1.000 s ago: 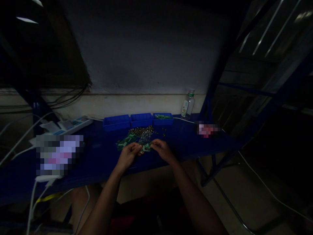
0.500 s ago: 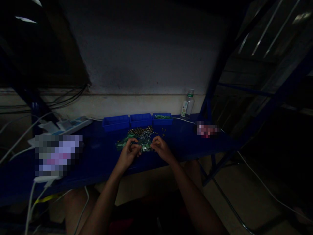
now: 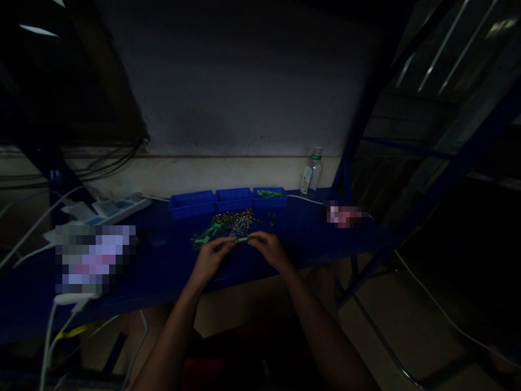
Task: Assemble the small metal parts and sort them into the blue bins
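Note:
Between both hands, near the table's front edge, is a small plastic packet (image 3: 241,239), now narrow like a roll or fold. My left hand (image 3: 210,259) pinches its left end, and my right hand (image 3: 272,251) has the right end between thumb and fingers. Just behind my left hand lies a pile of green-marked plastic packets (image 3: 209,234). Beyond the held packet are a heap of silver screw-like pieces (image 3: 243,225) and a heap of small brass-coloured parts (image 3: 231,218). Dim light hides what the packet contains.
Three blue bins stand along the wall: a left bin (image 3: 191,204), a middle bin (image 3: 233,200) and a right bin (image 3: 269,197) with green packets. A clear bottle (image 3: 311,176) stands at the back right. On the left are a power strip (image 3: 122,209) and white cables.
The packet was spread flat and shiny between my hands; it now looks narrow and rolled or folded. My fingers have come down around its ends.

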The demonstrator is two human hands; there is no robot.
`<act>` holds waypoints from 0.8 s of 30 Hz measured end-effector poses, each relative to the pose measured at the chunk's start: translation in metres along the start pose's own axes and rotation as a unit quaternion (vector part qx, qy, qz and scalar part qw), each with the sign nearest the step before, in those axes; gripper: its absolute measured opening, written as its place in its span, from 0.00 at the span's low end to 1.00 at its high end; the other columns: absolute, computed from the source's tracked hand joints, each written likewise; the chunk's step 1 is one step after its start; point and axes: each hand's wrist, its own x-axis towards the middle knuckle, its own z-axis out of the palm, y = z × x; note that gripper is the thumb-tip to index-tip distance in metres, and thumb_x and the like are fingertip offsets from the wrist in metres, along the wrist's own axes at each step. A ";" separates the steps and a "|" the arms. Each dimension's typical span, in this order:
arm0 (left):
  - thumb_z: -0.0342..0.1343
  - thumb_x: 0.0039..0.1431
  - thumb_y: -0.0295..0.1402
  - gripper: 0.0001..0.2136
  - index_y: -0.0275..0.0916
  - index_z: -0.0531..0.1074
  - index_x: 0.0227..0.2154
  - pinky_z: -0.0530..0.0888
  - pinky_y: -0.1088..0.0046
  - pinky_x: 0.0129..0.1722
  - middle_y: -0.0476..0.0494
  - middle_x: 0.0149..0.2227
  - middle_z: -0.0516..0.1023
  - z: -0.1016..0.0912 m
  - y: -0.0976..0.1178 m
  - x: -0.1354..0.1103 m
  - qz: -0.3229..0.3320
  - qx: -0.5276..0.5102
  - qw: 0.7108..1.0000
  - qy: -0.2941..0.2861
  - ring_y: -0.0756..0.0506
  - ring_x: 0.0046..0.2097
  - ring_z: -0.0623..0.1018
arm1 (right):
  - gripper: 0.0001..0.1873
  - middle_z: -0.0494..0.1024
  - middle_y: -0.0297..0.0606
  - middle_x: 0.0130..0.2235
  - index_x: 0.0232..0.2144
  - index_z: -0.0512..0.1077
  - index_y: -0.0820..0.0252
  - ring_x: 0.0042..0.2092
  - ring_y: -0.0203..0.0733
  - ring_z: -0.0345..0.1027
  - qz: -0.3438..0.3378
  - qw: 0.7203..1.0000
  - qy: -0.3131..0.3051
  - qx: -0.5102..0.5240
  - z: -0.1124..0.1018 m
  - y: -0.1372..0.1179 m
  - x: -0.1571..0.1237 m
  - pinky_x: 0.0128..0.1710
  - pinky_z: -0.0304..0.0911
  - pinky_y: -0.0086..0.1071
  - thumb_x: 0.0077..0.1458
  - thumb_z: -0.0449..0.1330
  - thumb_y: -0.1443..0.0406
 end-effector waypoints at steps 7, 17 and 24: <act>0.54 0.51 0.42 0.13 0.37 0.75 0.30 0.66 0.71 0.40 0.44 0.35 0.74 0.001 0.005 0.000 0.089 0.060 0.994 0.019 0.45 0.39 0.72 | 0.10 0.72 0.35 0.33 0.29 0.70 0.60 0.37 0.36 0.66 -0.052 0.997 0.036 -0.045 0.001 0.001 0.001 0.38 0.60 0.28 0.51 0.55 0.59; 0.51 0.52 0.43 0.14 0.35 0.70 0.27 0.62 0.77 0.24 0.50 0.22 0.70 0.001 0.011 -0.003 0.009 0.038 0.998 -0.047 0.50 0.24 0.67 | 0.12 0.72 0.33 0.26 0.32 0.69 0.61 0.26 0.32 0.65 0.012 1.000 -0.011 -0.008 0.002 -0.001 -0.003 0.24 0.58 0.24 0.51 0.55 0.58; 0.53 0.50 0.42 0.12 0.36 0.70 0.29 0.61 0.78 0.22 0.52 0.21 0.68 0.003 0.011 -0.002 0.012 -0.002 0.998 -0.060 0.51 0.23 0.67 | 0.12 0.72 0.33 0.27 0.32 0.69 0.60 0.26 0.33 0.65 0.024 1.000 0.016 0.005 0.003 -0.001 -0.002 0.24 0.59 0.25 0.48 0.56 0.57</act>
